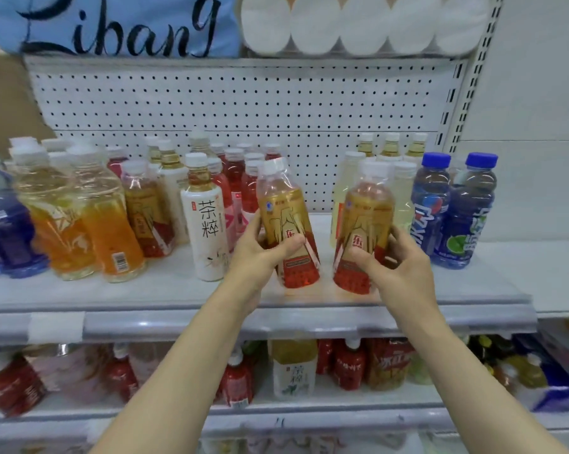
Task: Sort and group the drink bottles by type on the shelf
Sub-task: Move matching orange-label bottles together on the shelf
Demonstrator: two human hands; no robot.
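On a shop shelf (165,290), two gold-and-red bottles are gripped: left bottle (288,224) by the left hand (263,253), right bottle (363,231) by the right hand (394,260), fingers curled round the stiff, full-looking, likely slippery waists.

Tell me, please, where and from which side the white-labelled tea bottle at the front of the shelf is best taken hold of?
Probably the white tea bottle is best gripped around its label, just below the shoulder, coming from the front. It stands upright at the shelf's front edge with its face clear, while the left hand and its gold-and-red bottle crowd its right and other bottles stand close behind.
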